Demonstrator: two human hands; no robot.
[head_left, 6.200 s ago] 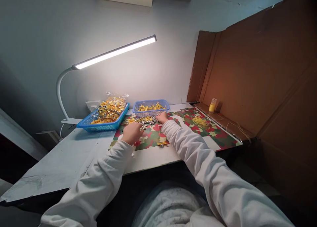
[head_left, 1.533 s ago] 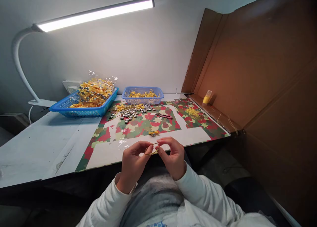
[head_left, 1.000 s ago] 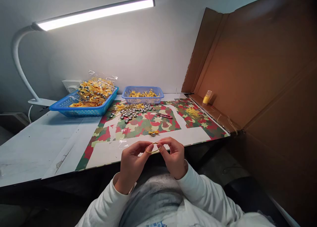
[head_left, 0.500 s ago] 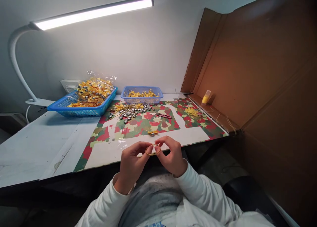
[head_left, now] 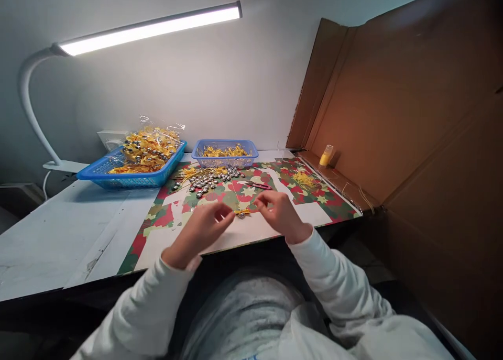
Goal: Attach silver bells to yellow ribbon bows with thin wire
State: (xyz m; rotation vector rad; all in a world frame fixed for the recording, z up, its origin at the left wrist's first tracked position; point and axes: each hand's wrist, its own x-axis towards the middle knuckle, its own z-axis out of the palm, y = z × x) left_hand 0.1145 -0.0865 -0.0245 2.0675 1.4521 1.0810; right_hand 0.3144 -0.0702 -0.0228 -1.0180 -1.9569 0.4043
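Note:
My left hand (head_left: 204, 224) hovers over the front of the table, its fingers curled and the thumb close to the fingertips. Across from it, my right hand (head_left: 277, 210) has its thumb and forefinger brought together. What either pinch holds, if anything, is too small to make out. Between the two hands lies a small yellow ribbon bow (head_left: 244, 211) with a silver bell (head_left: 241, 215) at its middle. A thin cord runs back from the bow. Behind it is a pile of loose silver bells (head_left: 204, 182), with yellow bows and gold cords (head_left: 192, 172) beside them.
A blue basket (head_left: 129, 181) heaped with bagged bows and bells stands left; a smaller blue basket (head_left: 226, 161) holds yellow bows. Red-handled tweezers or snips (head_left: 258, 185), yellow thread scraps (head_left: 304, 180) and a yellow-filled bottle (head_left: 326, 155) lie right. Cardboard (head_left: 412, 98) walls the right side.
My hands have moved apart and forward to either side of the bow. The gold cord loop they held together is no longer visible.

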